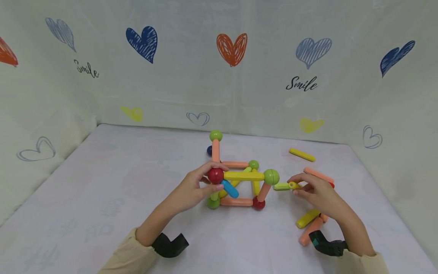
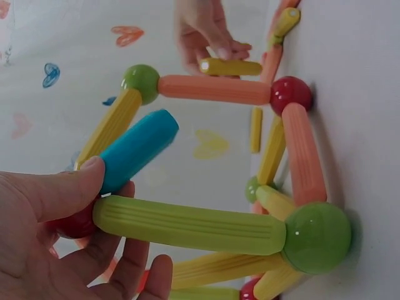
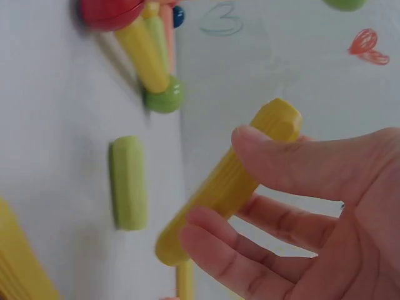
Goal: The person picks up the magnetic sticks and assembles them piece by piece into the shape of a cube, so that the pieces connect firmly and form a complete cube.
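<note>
A frame of coloured rods and balls stands on the table. My left hand (image 1: pixel 195 190) grips its upper left red ball (image 1: pixel 216 175), with the thumb against the base of a blue rod (image 2: pixel 140 150) that sticks out from this ball. From there a yellow rod (image 1: pixel 243 176) runs to a green ball (image 1: pixel 271 177), and a light green rod (image 2: pixel 190 226) leads down to another green ball (image 2: pixel 317 237). To the right of the frame, my right hand (image 1: pixel 319 192) holds a loose yellow rod (image 3: pixel 228 181) between thumb and fingers, above the table.
A light green rod (image 3: pixel 129 184) lies between the frame and my right hand. Further back right is a yellow rod (image 1: pixel 302 155), with an orange rod (image 1: pixel 318 174) nearer. Below the right hand lie another yellow rod (image 1: pixel 307 219) and an orange rod (image 1: pixel 310 232). A heart-printed cloth (image 1: pixel 184 87) hangs behind.
</note>
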`<move>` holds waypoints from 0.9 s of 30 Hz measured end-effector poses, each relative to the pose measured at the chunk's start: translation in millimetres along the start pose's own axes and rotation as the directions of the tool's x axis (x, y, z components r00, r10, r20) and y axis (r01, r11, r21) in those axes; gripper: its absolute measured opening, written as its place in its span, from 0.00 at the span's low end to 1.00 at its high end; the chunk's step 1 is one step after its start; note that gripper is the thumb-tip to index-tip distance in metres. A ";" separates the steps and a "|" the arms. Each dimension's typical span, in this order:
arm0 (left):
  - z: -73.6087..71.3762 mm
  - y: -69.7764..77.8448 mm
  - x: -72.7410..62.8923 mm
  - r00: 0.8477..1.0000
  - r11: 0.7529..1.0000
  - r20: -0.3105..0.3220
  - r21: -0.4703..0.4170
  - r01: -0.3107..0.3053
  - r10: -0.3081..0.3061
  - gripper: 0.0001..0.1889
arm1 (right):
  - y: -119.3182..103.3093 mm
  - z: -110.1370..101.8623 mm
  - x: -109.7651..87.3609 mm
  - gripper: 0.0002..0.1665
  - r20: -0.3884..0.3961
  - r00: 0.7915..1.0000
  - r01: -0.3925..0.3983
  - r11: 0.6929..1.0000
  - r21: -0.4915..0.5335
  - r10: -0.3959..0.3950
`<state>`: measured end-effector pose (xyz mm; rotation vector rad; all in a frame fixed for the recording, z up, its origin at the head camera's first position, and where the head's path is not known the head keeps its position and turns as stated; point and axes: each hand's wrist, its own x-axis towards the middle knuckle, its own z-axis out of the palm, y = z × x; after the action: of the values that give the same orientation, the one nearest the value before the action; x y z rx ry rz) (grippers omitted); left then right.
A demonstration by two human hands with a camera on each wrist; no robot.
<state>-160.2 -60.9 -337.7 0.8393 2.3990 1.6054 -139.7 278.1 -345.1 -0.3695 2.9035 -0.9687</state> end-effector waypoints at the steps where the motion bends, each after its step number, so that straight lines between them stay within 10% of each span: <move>1: 0.1 0.5 0.0 1.000 1.000 -0.002 0.001 0.000 0.000 0.20 | -5.5 -3.0 -2.1 0.17 0.005 1.000 -0.004 1.000 0.019 0.004; 13: 0.2 2.0 -0.5 1.000 1.000 -0.008 0.019 0.011 -0.011 0.21 | -76.6 9.6 -19.6 0.23 0.168 0.981 0.087 0.995 0.045 -0.094; 27: -0.3 2.1 -0.9 1.000 1.000 -0.013 0.020 -0.003 0.004 0.21 | -101.2 71.0 -3.4 0.18 -0.044 0.993 0.100 0.989 -0.110 -0.106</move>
<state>-158.8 -61.0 -335.9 0.8393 2.4279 1.5960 -106.3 159.1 -341.5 -0.5141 3.0168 -0.8479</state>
